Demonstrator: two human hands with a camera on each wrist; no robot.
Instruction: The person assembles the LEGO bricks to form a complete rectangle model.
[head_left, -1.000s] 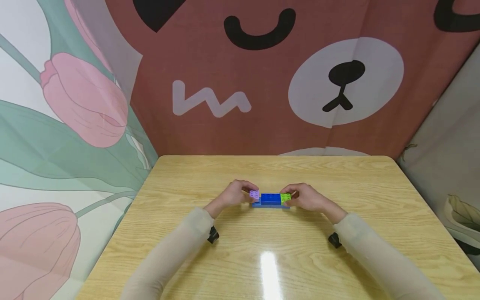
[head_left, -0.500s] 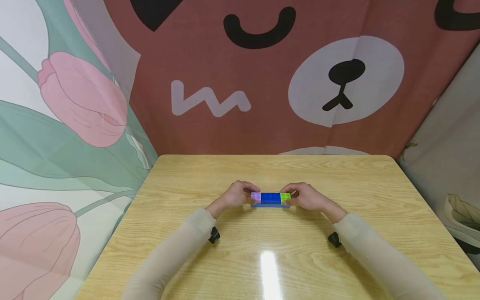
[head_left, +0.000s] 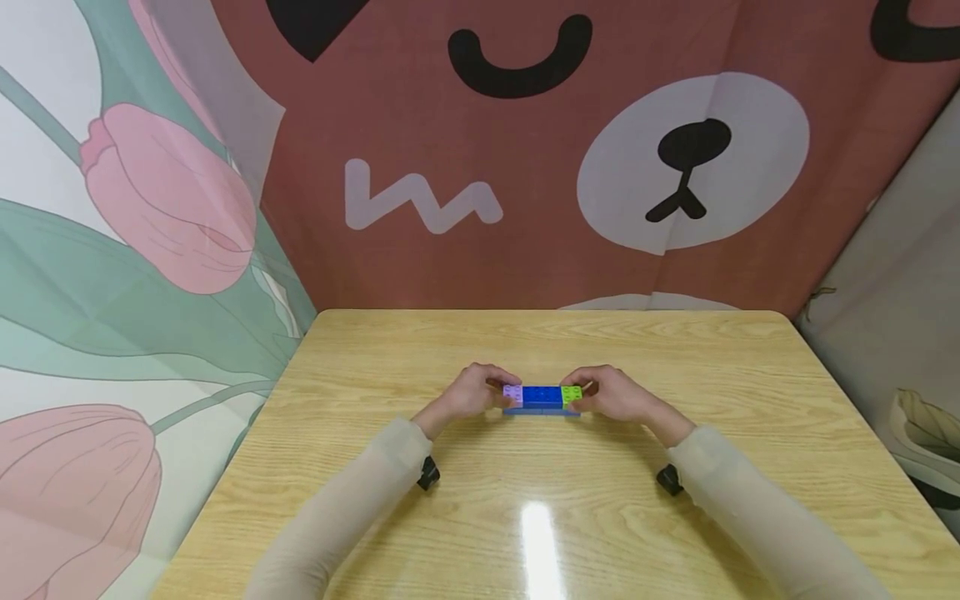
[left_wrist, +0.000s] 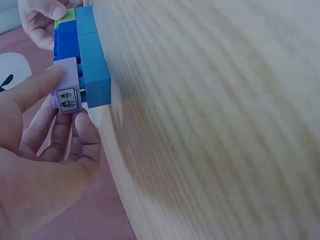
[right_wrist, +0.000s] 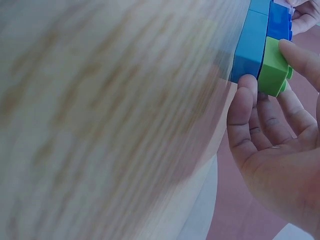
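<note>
My left hand [head_left: 471, 390] pinches a lilac toy brick [left_wrist: 70, 82] between thumb and fingers; a small printed picture shows on its end. It sits over the left end of a row of light blue bricks [left_wrist: 96, 70], and studs show in a narrow gap between them in the left wrist view. A dark blue brick [head_left: 542, 395] lies on the middle of the row. At the right end, my right hand [head_left: 617, 393] grips a lime green brick [right_wrist: 273, 67], which sits flush on the light blue row. One right fingertip touches the light blue end.
The bricks rest on a wooden table [head_left: 480, 517] with a light reflection near its front. A bear-print cloth [head_left: 540, 267] hangs behind the far edge, and a tulip-print cloth [head_left: 150, 333] at the left.
The left hand has moved slightly right with the lilac brick, bringing it against the dark blue brick. My right hand has stayed on the green brick.
</note>
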